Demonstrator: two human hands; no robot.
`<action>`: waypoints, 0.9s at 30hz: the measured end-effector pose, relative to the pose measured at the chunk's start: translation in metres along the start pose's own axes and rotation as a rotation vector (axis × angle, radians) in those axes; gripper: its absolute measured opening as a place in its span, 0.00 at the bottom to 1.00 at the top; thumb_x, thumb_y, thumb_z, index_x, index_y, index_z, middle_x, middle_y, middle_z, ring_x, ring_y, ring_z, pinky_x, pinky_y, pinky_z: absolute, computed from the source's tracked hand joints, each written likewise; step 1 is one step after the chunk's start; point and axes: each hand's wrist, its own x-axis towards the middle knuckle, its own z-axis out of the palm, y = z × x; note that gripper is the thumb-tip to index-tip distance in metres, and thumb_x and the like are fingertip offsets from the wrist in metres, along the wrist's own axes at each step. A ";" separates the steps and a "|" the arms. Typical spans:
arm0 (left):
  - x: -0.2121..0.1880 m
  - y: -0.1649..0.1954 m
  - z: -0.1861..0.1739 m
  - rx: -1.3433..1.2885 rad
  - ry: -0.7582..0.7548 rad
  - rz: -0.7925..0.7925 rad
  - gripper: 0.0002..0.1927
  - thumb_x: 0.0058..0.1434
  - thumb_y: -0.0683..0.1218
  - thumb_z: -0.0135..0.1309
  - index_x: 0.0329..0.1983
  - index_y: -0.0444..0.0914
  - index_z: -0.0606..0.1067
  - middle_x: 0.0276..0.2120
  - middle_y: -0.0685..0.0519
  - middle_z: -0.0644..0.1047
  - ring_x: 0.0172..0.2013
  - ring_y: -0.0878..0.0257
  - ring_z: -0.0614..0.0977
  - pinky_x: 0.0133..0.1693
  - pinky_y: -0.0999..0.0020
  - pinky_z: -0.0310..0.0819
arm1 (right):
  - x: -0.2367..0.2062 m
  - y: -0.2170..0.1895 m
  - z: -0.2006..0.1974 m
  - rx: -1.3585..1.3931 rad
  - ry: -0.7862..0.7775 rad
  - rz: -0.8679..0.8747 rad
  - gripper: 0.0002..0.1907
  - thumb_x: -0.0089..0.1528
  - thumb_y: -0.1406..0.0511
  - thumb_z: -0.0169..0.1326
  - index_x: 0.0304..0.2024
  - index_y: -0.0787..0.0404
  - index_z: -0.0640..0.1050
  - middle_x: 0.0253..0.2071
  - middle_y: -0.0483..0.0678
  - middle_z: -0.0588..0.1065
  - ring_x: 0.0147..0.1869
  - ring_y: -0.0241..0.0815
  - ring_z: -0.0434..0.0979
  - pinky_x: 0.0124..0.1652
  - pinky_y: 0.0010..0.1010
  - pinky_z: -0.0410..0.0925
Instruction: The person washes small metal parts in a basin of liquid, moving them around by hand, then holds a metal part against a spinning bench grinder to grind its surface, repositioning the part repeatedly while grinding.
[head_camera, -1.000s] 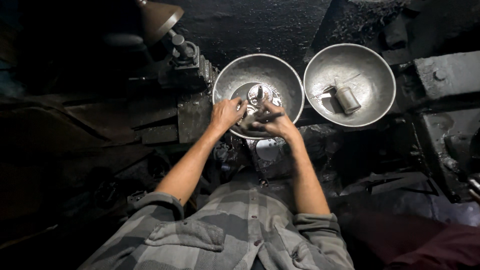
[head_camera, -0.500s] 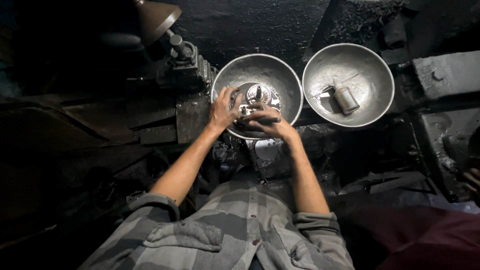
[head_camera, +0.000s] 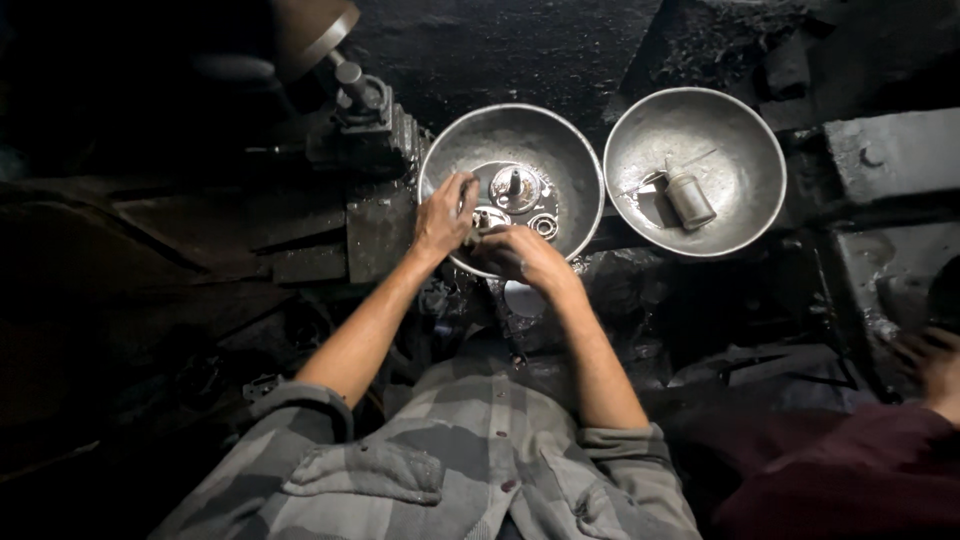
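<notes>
A round metal bowl (head_camera: 512, 130) stands in front of me with small metal parts (head_camera: 516, 190) lying in liquid at its bottom, among them a disc with a stub and a small bearing ring (head_camera: 545, 226). My left hand (head_camera: 443, 213) reaches over the bowl's near left rim, fingers curled around a small metal piece (head_camera: 487, 218). My right hand (head_camera: 525, 256) is at the near rim beside it, fingers closed towards the same piece; whether it grips it is hidden.
A second metal bowl (head_camera: 735, 140) to the right holds a small oil can (head_camera: 686, 197) and a thin rod. A dark machine part (head_camera: 360, 110) stands at the left back. Another person's hand (head_camera: 932, 362) and dark red sleeve show at the right edge.
Both hands have shifted slightly left and nearer inside the bowl, working the small piece between them; the bowls have not moved.
</notes>
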 end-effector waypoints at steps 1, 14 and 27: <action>0.000 -0.001 0.001 0.009 0.053 0.041 0.16 0.75 0.53 0.43 0.50 0.38 0.75 0.43 0.43 0.81 0.40 0.46 0.84 0.44 0.52 0.77 | 0.003 -0.003 0.002 0.007 0.019 0.011 0.17 0.62 0.66 0.58 0.54 0.58 0.77 0.56 0.52 0.77 0.60 0.55 0.77 0.60 0.41 0.69; 0.012 -0.007 0.003 -0.318 0.319 0.019 0.17 0.78 0.49 0.36 0.48 0.35 0.73 0.42 0.45 0.79 0.42 0.54 0.82 0.45 0.60 0.76 | 0.038 0.015 0.029 0.048 -0.180 0.401 0.17 0.58 0.74 0.55 0.49 0.61 0.83 0.44 0.52 0.83 0.47 0.48 0.83 0.46 0.38 0.74; 0.014 -0.006 0.011 -0.225 0.249 0.064 0.16 0.76 0.49 0.36 0.43 0.36 0.72 0.40 0.45 0.78 0.43 0.52 0.80 0.49 0.56 0.73 | 0.034 0.025 -0.033 0.068 0.240 0.389 0.10 0.60 0.67 0.65 0.44 0.57 0.83 0.48 0.50 0.81 0.51 0.44 0.83 0.50 0.32 0.76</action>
